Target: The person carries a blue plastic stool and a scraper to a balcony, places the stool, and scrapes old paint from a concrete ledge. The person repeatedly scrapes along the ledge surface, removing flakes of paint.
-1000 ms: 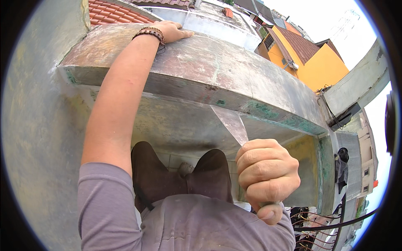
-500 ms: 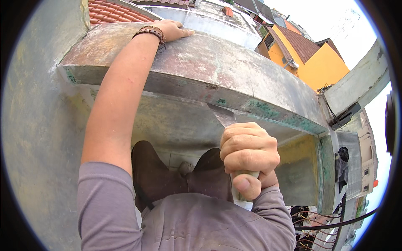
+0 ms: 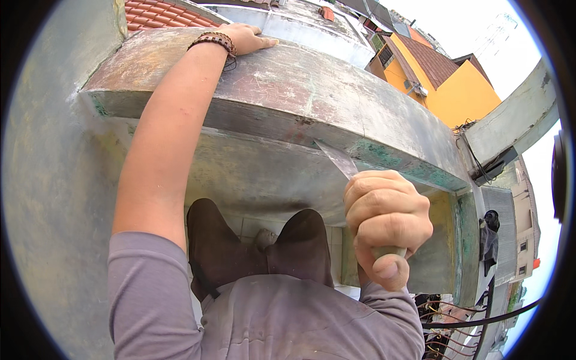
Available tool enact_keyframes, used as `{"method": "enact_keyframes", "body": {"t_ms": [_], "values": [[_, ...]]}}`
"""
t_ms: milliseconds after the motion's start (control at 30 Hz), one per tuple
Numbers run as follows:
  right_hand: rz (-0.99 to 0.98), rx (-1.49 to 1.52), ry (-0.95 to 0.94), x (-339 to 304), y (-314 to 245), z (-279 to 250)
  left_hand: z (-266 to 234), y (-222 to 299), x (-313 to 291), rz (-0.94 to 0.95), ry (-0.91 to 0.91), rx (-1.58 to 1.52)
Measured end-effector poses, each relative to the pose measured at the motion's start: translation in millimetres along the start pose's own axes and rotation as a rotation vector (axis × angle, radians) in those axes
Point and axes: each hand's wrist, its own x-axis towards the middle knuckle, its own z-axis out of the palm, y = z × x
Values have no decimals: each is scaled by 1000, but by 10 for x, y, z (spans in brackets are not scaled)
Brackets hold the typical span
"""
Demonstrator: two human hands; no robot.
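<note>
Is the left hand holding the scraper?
No, the left hand rests flat on the ledge; the right hand grips the scraper.

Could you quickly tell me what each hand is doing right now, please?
Left hand: open, resting flat on top of the concrete parapet.
Right hand: closed around the scraper.

Bright, even daylight from an overcast sky (image 3: 480, 30), which is washed out to white at the upper right. Shadows are soft, darkest under the concrete ledge (image 3: 288, 96). The fisheye view bends straight edges into curves, and a black ring frames the round picture. Focus is sharp throughout.
</note>
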Motion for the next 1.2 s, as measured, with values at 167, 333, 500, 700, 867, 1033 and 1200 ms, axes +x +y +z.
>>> {"method": "enact_keyframes", "body": {"t_ms": [167, 333, 500, 700, 867, 1033, 1200], "values": [[-107, 107, 1, -9, -202, -114, -10, -13, 34, 13, 15, 5], [-13, 103, 103, -70, 118, 24, 6, -8, 51, 34, -5, -1], [-167, 118, 41, -67, -192, -51, 39, -5, 84, 28, 12, 38], [-93, 49, 90, -77, -42, -42, 9, -30, 20, 14, 3, -17], [-96, 61, 121, -94, -125, -101, 26, 69, 13, 23, -13, 1], [-121, 49, 159, -83, -86, -129, 35, -33, 54, 12, 35, 10], [-91, 55, 165, -99, -68, -143, 23, 45, 2, -5, 27, -6]]}}
